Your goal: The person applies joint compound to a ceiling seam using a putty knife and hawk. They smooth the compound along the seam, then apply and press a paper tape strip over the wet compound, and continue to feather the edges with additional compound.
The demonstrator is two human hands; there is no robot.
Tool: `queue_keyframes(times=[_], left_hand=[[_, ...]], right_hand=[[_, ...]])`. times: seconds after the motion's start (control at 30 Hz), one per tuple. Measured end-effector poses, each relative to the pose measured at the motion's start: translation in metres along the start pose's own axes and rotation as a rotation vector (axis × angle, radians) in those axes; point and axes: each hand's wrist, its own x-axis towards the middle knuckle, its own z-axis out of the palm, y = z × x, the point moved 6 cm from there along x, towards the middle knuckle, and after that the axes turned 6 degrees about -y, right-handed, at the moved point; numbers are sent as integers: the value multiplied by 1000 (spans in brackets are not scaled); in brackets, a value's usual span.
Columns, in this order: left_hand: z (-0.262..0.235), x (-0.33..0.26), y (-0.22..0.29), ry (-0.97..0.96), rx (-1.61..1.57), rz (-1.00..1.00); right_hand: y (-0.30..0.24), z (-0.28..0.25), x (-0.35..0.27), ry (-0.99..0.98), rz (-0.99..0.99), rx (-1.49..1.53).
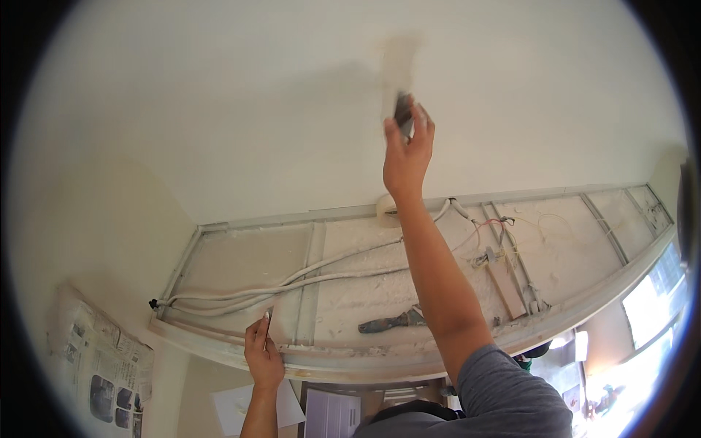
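Dark is the tool [401,111] the right hand [409,146] grips; the left hand [263,358] pinches something slim [269,318] by the ledge's [343,369] near edge.

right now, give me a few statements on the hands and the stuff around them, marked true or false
1. The right hand holds a dark tool. True.
2. The left hand is empty. False: it holds a thin tool.
3. The tape roll is left of the right forearm. True.
4. The newspaper is at the right of the view. False: it is at the left.
5. White cables run over the panel. True.
6. The grey tool is in the right hand. False: it lies loose on the panel.
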Motion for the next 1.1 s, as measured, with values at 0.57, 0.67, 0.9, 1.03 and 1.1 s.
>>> queue_keyframes(times=[0.57, 0.67, 0.9, 1.03, 1.1], left_hand=[[1, -1, -1, -35, 18, 30], [2, -1, -5, -52, 19, 7], [-9, 9, 30, 204, -1025, -418], [-9, 18, 119, 178, -1598, -520], [-2, 28, 161, 8, -1712, -525]], right_hand=[[-94, 114, 43, 3, 389, 984], [-101, 112, 20, -215, 390, 1116], [-111, 26, -86, -653, 556, 1233], [-133, -35, -139, -868, 565, 1188], [-151, -54, -153, -940, 446, 1180]])
